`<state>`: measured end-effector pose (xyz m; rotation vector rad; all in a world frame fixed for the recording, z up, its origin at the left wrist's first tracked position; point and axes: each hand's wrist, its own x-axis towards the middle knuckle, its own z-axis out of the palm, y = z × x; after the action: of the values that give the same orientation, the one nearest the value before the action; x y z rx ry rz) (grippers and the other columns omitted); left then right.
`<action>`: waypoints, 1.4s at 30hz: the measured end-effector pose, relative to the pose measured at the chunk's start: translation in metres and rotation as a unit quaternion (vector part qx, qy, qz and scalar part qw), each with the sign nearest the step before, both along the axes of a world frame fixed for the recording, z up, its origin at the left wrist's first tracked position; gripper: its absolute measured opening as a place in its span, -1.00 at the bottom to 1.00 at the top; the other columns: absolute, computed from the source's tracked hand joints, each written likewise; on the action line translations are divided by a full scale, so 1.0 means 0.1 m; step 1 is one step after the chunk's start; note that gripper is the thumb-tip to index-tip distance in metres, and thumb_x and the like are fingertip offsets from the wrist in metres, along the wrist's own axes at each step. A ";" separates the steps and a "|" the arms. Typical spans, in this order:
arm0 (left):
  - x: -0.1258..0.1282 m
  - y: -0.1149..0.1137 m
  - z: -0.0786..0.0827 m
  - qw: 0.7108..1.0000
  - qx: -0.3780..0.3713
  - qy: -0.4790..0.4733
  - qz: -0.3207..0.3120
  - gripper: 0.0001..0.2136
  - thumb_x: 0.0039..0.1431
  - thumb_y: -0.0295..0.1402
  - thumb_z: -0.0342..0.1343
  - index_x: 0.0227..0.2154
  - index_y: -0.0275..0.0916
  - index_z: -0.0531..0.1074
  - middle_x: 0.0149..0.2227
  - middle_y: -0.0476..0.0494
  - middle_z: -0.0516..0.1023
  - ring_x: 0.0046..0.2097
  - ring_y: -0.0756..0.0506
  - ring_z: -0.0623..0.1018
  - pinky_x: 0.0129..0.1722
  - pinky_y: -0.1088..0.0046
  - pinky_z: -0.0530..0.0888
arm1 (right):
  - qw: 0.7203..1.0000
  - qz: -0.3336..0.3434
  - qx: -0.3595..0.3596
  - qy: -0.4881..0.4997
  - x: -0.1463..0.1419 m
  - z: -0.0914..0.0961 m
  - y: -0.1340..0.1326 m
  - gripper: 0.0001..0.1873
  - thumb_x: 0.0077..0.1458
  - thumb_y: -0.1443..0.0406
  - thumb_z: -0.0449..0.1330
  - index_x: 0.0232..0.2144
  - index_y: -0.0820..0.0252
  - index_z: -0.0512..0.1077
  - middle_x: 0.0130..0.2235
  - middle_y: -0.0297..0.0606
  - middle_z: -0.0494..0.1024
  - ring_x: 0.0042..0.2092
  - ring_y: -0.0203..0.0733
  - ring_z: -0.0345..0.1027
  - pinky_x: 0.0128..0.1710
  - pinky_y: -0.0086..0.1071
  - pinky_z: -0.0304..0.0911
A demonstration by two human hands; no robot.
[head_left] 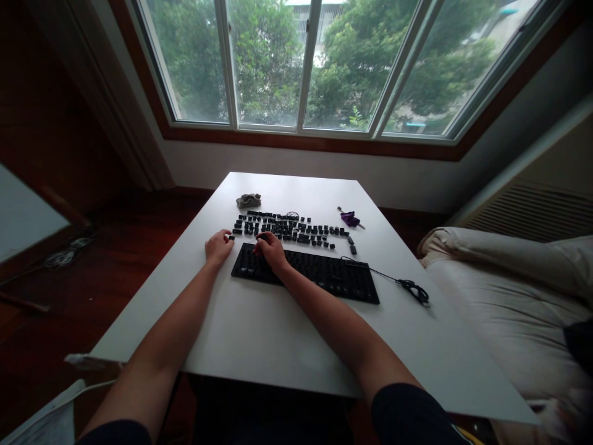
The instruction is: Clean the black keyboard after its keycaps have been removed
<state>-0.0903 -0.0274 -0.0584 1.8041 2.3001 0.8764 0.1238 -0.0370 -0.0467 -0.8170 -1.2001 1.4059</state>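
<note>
Centre frame: keycap (262,237) pinched by right hand (272,250) over keyboard (324,275); left hand (217,246) rested relaxed on desk (259,334). The loose keycaps (287,227) could be scattered by a nudge.

No readable text anywhere.

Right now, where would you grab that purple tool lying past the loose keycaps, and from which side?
Pinch the purple tool across its thick purple middle, coming down from above and from the right. It lies flat on the table with thin ends poking out either way, probably too slim for a sure hold, and the loose keycaps crowd its left and near side.
</note>
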 end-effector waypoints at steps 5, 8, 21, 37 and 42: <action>0.00 0.00 0.01 1.000 0.002 0.002 -0.017 -0.75 0.16 -0.30 0.13 -0.09 -0.07 0.53 -0.19 -0.08 0.62 -0.10 -0.17 0.56 -0.06 0.33 0.38 | 1.000 0.003 0.004 -0.009 0.00 -0.01 -0.01 -0.71 0.02 0.12 0.24 -0.23 0.13 0.41 -0.49 -0.44 0.49 -0.46 -0.24 0.47 -0.50 -0.43 0.35; 0.01 0.00 0.01 1.000 0.001 -0.009 -0.027 -0.73 0.18 -0.30 0.13 -0.05 -0.08 0.51 -0.17 -0.08 0.62 -0.12 -0.14 0.57 -0.07 0.36 0.39 | 1.000 0.014 0.008 -0.013 0.02 0.00 -0.02 -0.70 0.02 0.09 0.26 -0.26 0.15 0.46 -0.49 -0.42 0.49 -0.46 -0.25 0.45 -0.47 -0.43 0.36; 0.03 -0.05 0.03 0.994 0.032 -0.062 -0.083 -0.78 0.22 -0.32 0.08 -0.13 -0.14 0.54 -0.14 -0.11 0.62 -0.26 -0.08 0.54 -0.13 0.39 0.44 | 0.999 0.033 0.035 0.006 0.04 0.10 -0.06 -0.76 -0.07 0.23 0.28 -0.29 0.15 0.55 -0.44 -0.39 0.49 -0.41 -0.29 0.36 -0.40 -0.44 0.33; 0.05 -0.22 0.35 0.950 -0.050 -0.034 -0.307 -0.74 0.20 -0.14 0.06 -0.28 -0.15 0.58 -0.32 -0.06 0.62 -0.30 -0.10 0.53 -0.24 0.40 0.42 | 0.999 0.032 0.008 0.028 0.05 0.11 -0.05 -0.76 -0.02 0.14 0.27 -0.34 0.17 0.51 -0.46 -0.36 0.51 -0.42 -0.27 0.40 -0.41 -0.42 0.34; 0.06 -0.27 0.42 0.946 -0.074 -0.031 -0.316 -0.74 0.14 -0.12 0.09 -0.31 -0.16 0.56 -0.41 -0.04 0.56 -0.33 -0.10 0.50 -0.29 0.41 0.41 | 0.999 0.039 -0.001 0.037 0.05 0.12 -0.07 -0.70 -0.02 0.12 0.29 -0.25 0.17 0.50 -0.44 -0.37 0.55 -0.45 -0.27 0.43 -0.41 -0.40 0.37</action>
<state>-0.0843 -0.0547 -0.0168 2.1914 1.5248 0.6134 0.1293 -0.0436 -0.0343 -0.7189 -1.1853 1.4886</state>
